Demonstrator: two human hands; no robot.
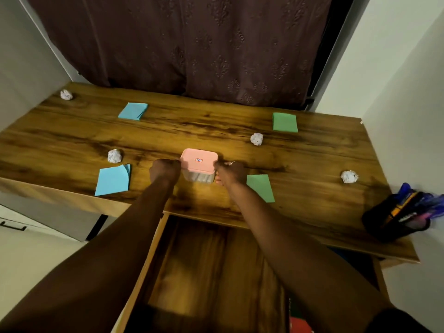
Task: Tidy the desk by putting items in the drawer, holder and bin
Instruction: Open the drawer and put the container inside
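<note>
A clear box with a pink lid [199,161] stands on the wooden desk [300,164] near its front edge. My left hand [165,169] grips the lid's left side and my right hand [229,173] grips its right side. Below the desk the drawer [206,267] is pulled open and looks bare inside. Blue note pads lie at the front left [113,180] and back left [132,111]. Green pads lie at the back right [284,122] and beside my right wrist [262,187]. Several crumpled paper balls [256,139] are scattered about.
A black mesh holder [398,218] full of pens stands at the desk's front right corner against the white wall. A dark curtain [192,44] hangs behind the desk. A grey cabinet [28,222] sits at the lower left. Something red [299,325] shows below the drawer.
</note>
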